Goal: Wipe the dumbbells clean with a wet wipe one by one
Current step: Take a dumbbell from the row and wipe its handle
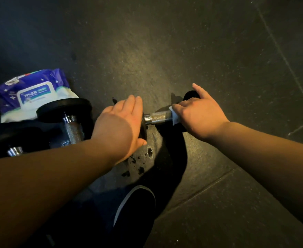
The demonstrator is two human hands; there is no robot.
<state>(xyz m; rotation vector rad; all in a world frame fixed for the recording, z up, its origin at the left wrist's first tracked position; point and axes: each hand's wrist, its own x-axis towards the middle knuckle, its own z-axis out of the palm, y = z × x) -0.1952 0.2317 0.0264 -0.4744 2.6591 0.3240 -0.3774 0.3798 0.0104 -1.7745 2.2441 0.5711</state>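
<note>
While the left hand (123, 122) lies flat with straight fingers over the near black end of a dumbbell (160, 117), the right hand (197, 113) curls round the metal bar with a white wet wipe (175, 117) folded between palm and bar, its forefinger lifted off toward the far end. The flat press looks meant to stop the dumbbell from rolling on the floor (183, 51) as the wipe rubs along the bar; the bare knurled stretch between the two hands is judged to be the part being cleaned now. That dumbbell lies on the floor in the middle of the view, crosswise to the person. Just left of it stands a second dumbbell (70, 120), partly in shadow, probably waiting its turn or already done; which one cannot be told. Behind that, farther left of the held dumbbell, sits the blue and white pack of wipes (34, 93), near enough to reach. Below the dumbbell are dark wet spots (149, 151) and a black shoe (136, 204).
</note>
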